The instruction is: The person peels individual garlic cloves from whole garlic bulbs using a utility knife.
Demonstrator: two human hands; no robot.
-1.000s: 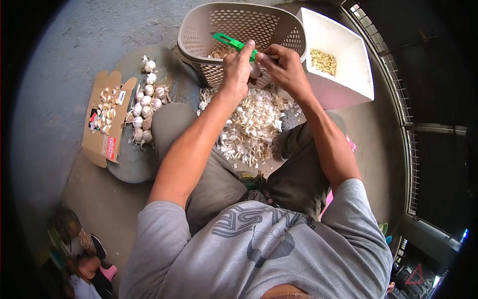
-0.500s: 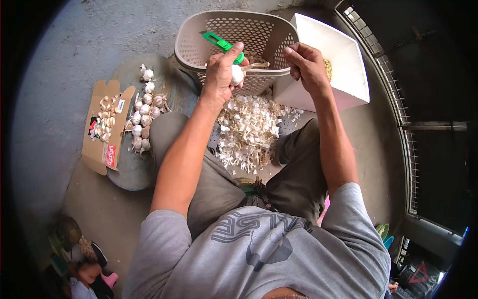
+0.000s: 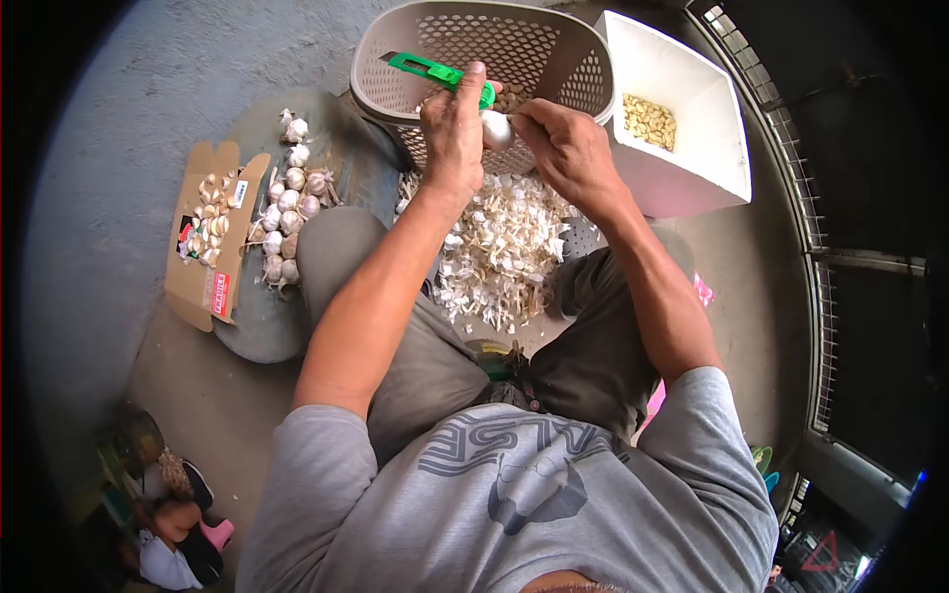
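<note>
My left hand (image 3: 453, 143) is closed around a white garlic bulb (image 3: 497, 130) and a green utility knife (image 3: 435, 71). The knife lies under the thumb, its dark blade pointing away to the upper left. Against the bulb's right side, my right hand (image 3: 568, 148) pinches with thumb and forefinger where the stem was visible; the stem itself is hidden by the fingers. Both hands are over the near rim of a perforated grey-brown basket (image 3: 479, 15), which has pieces in its bottom. Below them, a heap of papery garlic skins (image 3: 499, 252) lies on the floor between my feet.
Whole garlic bulbs (image 3: 289, 201) lie on a round dark surface (image 3: 259, 341) to the left. Beside them, an opened cardboard box (image 3: 188, 287) holds loose cloves (image 3: 210, 217). A white foam box (image 3: 687, 183) with peeled cloves (image 3: 649, 124) stands right of the basket. Another person (image 3: 178, 534) is at lower left.
My right hand has moved left and down, from apart to touching the garlic at its stem. The left hand still holds bulb and knife. The view has shifted slightly.
</note>
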